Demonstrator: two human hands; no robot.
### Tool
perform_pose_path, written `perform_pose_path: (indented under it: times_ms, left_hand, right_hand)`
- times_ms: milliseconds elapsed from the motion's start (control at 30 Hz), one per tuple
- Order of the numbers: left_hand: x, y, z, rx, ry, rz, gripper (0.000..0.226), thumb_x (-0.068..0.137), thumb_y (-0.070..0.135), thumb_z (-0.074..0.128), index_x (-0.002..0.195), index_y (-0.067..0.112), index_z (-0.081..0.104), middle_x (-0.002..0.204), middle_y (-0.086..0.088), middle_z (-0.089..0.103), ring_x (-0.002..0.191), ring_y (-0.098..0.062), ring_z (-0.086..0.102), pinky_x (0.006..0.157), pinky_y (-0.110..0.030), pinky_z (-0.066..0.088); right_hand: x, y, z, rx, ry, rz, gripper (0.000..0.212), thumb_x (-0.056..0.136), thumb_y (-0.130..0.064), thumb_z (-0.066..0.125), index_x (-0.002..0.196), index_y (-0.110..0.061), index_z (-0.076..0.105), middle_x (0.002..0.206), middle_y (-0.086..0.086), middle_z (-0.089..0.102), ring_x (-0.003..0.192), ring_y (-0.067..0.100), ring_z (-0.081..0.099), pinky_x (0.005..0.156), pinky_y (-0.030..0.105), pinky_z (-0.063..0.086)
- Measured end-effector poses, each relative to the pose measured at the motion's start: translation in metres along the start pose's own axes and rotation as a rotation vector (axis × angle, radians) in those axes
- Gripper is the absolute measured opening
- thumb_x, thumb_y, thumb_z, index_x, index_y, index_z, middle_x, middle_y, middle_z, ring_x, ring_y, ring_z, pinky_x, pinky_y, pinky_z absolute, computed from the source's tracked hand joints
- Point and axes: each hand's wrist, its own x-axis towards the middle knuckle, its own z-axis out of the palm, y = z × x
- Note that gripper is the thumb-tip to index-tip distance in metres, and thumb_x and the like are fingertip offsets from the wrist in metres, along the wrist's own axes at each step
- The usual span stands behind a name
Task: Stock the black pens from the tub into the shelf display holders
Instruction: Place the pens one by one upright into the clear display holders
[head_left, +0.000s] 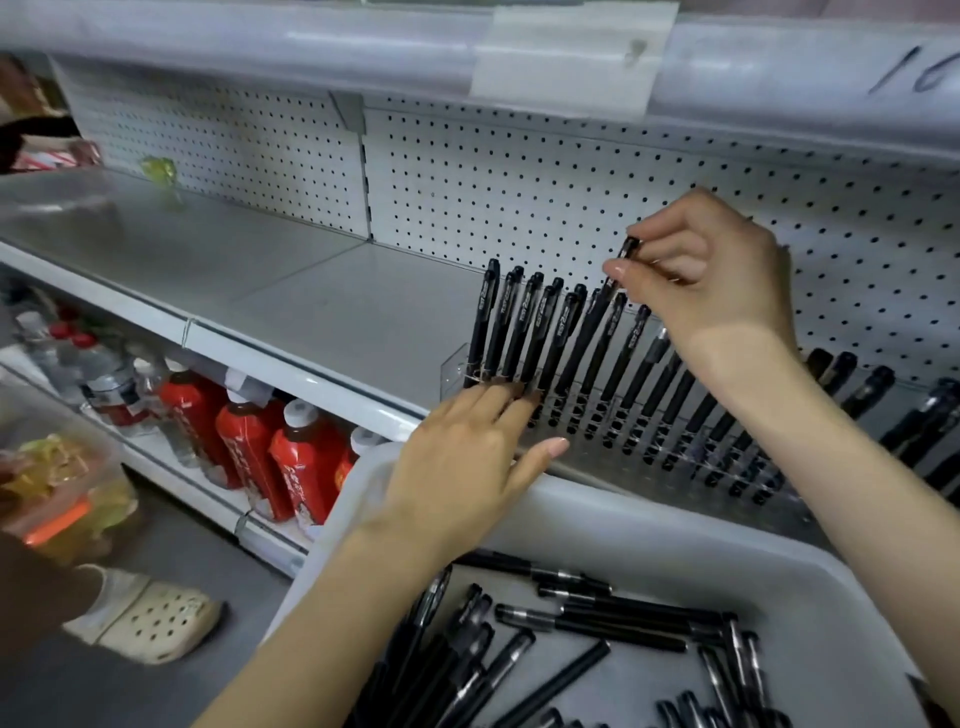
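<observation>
where pens (521, 332) line the grey shelf (311, 291), white pegboard (467, 182) behind

Black pens (597, 629) lie loose & criss-crossed in the white tub (649, 514) at btm right, others stand tilted in rows in the clear display holder (452, 366) on the shelf, w/ a single pen (618, 265) pinched near its top by the right hand (711, 275) above the rows.

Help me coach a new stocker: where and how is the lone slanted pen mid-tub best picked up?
Pinch the pen at mid-barrel, coming straight down from above, across its width. It lies flat on the floor of the tub, and bare floor probably leaves room along both long sides.
</observation>
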Motion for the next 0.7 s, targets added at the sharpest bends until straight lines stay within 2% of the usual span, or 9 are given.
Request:
perform_pose_path:
  times_ms: [233,333,467,600,700]
  left_hand:
    - [0.000,-0.001,0.005,0.018,0.043,-0.026,0.064,0.094,0.059,0.019,0.120,0.017,0.060,0.119,0.002,0.061,0.110,-0.016,0.057,0.090,-0.030,0.047]
    - [0.001,-0.001,0.006,0.033,0.055,-0.018,0.063,0.095,0.058,0.020,0.116,0.016,0.061,0.114,0.002,0.062,0.104,-0.015,0.059,0.085,-0.028,0.048]
    - [0.001,-0.001,0.005,0.014,0.041,-0.009,0.068,0.094,0.061,0.013,0.119,0.018,0.059,0.120,0.002,0.060,0.111,-0.013,0.056,0.091,-0.029,0.047]
    - [0.001,-0.001,0.006,0.018,0.070,-0.011,0.065,0.094,0.060,0.018,0.116,0.017,0.061,0.116,0.002,0.062,0.107,-0.014,0.058,0.086,-0.029,0.049]
    - [0.001,-0.002,0.007,0.016,0.080,-0.012,0.062,0.094,0.059,0.021,0.114,0.017,0.062,0.114,0.002,0.062,0.104,-0.015,0.058,0.083,-0.029,0.049]
  right_hand:
    - [-0.006,0.005,0.010,-0.168,-0.100,0.011,0.016,0.080,-0.025,0.073,0.092,-0.021,0.062,0.086,-0.010,0.060,0.078,0.002,0.057,0.074,0.015,0.042]
    - [-0.008,0.006,0.013,-0.202,-0.097,-0.006,0.016,0.080,-0.024,0.073,0.092,-0.020,0.064,0.083,-0.010,0.059,0.074,-0.006,0.053,0.072,0.011,0.041]
    - [-0.002,0.003,0.012,-0.198,-0.106,0.016,0.019,0.078,-0.020,0.076,0.093,-0.013,0.067,0.084,-0.002,0.062,0.074,0.006,0.059,0.078,0.019,0.049]
    - [0.005,-0.003,0.008,-0.223,-0.189,0.042,0.017,0.077,-0.018,0.076,0.090,-0.015,0.065,0.076,-0.005,0.060,0.058,0.001,0.059,0.058,0.005,0.046]
    - [0.010,-0.009,0.005,-0.263,-0.230,0.067,0.017,0.078,-0.020,0.076,0.089,-0.014,0.065,0.077,-0.003,0.063,0.058,0.002,0.063,0.057,0.006,0.045]
